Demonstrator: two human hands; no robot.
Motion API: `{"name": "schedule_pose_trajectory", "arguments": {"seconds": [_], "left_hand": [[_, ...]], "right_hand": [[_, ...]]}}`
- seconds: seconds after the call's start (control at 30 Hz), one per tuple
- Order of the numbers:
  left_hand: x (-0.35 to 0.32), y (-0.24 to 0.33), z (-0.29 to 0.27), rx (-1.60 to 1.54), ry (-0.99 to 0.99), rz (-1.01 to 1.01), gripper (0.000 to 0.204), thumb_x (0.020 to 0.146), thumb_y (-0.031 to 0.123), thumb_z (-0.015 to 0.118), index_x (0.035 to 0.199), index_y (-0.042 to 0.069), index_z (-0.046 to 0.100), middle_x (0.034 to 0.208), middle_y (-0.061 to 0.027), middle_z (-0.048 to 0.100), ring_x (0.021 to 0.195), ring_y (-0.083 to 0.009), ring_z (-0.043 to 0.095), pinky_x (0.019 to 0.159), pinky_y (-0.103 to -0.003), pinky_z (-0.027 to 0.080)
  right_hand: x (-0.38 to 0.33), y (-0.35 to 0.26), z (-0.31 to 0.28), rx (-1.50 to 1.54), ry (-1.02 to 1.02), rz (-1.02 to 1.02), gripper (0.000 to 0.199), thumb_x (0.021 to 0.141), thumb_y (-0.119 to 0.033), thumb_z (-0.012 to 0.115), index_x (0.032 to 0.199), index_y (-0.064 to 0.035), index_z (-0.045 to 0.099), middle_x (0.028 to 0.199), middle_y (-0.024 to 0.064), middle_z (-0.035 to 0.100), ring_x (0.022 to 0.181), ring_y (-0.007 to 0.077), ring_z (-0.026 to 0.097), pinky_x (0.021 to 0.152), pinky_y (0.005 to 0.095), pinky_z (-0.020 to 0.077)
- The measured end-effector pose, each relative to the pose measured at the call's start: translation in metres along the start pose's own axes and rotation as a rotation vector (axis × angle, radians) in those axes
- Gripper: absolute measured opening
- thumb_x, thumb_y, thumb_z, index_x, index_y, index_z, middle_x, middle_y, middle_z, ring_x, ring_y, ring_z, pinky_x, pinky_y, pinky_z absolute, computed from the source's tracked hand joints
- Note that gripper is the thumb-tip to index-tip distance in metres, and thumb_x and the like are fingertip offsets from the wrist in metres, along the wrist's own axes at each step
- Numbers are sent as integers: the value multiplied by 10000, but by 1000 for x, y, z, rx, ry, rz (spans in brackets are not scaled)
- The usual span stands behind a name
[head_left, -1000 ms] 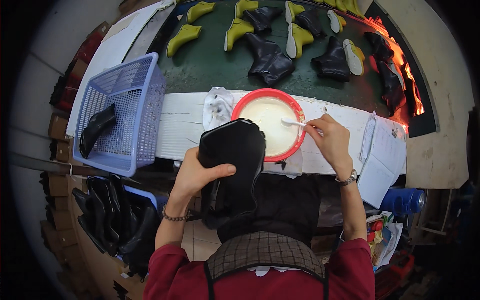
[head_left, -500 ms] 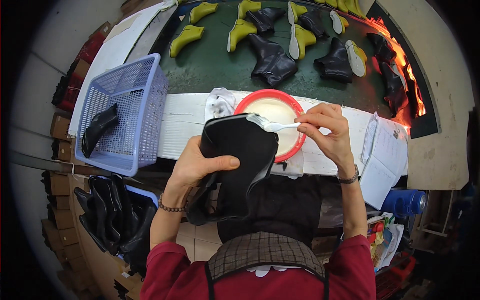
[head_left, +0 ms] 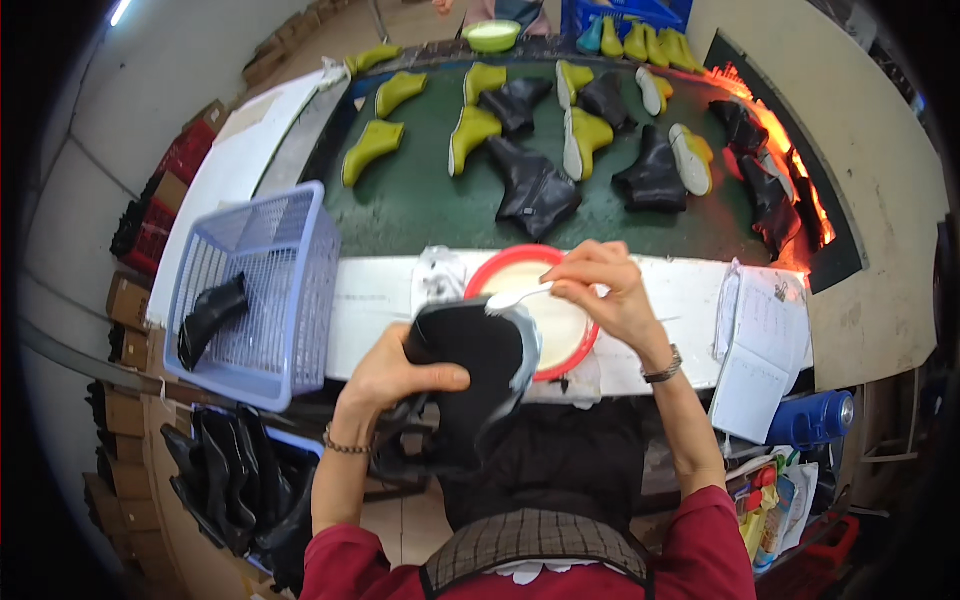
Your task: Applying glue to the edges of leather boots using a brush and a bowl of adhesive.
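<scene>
- Your left hand [head_left: 400, 372] is closed around the black boot upper [head_left: 470, 380], thumb across its face and fingers wrapped behind, and tilts it toward you just in front of the bench edge.
- Your right hand [head_left: 610, 295] is pinched shut on a small white brush [head_left: 515, 299]; its tip rests on the top rim of the boot upper, where a pale glossy band runs along the edge.
- The red bowl [head_left: 585, 345] of white paste sits right behind the boot upper on the white bench [head_left: 375, 305], partly covered by your right hand and the upper, so there is almost no gap between the bowl rim and the work.
- To your left, the blue wire basket [head_left: 290, 280] stands on the bench end, well apart from your left hand; one black piece [head_left: 210, 315] lies inside it.
- To your right, an open notebook [head_left: 755, 350] hangs over the bench's near edge, close by your right wrist, with a blue bottle [head_left: 815, 420] below it.
- Beyond the bench, the green belt [head_left: 420, 200] carries yellow-green lasts [head_left: 372, 150] and black boots [head_left: 535, 190], with bare belt between them; its right edge glows orange.
- Below your left elbow, more black uppers [head_left: 225, 480] stand packed together under the basket.
</scene>
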State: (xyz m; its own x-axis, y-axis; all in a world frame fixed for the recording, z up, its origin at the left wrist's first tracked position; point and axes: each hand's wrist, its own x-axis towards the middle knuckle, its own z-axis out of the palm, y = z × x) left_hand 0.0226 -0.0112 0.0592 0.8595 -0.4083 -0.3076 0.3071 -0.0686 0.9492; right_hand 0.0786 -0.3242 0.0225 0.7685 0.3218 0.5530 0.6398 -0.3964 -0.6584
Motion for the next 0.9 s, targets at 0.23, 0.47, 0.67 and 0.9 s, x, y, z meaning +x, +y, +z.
{"name": "schedule_pose_trajectory", "arguments": {"seconds": [0.23,0.47,0.67,0.9], "left_hand": [[17,10,-34,503,578,373,485,803,106,830,1222,-73,662,1059,-174,768,973,-250,745,886,-365,576],[56,-73,-99,735,808,264,896,732,344,909,1432,-35,498,1229,-268,683,1144,-394,678,976,-447,529],[10,-97,-85,1037,541,-17,1508,531,596,966,1662,93,105,1598,-250,358,1488,-474,311,1120,-732,265],[-24,-101,-91,1082,277,-34,1654,431,393,1034,1669,107,-26,1652,-332,179,1537,-511,183,1212,-647,240]], "right_hand": [[-11,7,-10,-60,163,179,133,883,-121,806,968,-22,781,861,71,674,675,181,620,597,308,478],[-59,12,-21,-224,125,368,137,891,-152,793,954,-31,781,808,84,667,663,192,634,594,316,500],[-76,19,-29,-225,182,450,139,884,-157,797,967,-47,781,797,86,675,657,192,647,592,312,511],[-77,19,-27,-225,147,466,151,887,-168,795,975,-47,778,800,82,679,662,195,654,595,317,514]]}}
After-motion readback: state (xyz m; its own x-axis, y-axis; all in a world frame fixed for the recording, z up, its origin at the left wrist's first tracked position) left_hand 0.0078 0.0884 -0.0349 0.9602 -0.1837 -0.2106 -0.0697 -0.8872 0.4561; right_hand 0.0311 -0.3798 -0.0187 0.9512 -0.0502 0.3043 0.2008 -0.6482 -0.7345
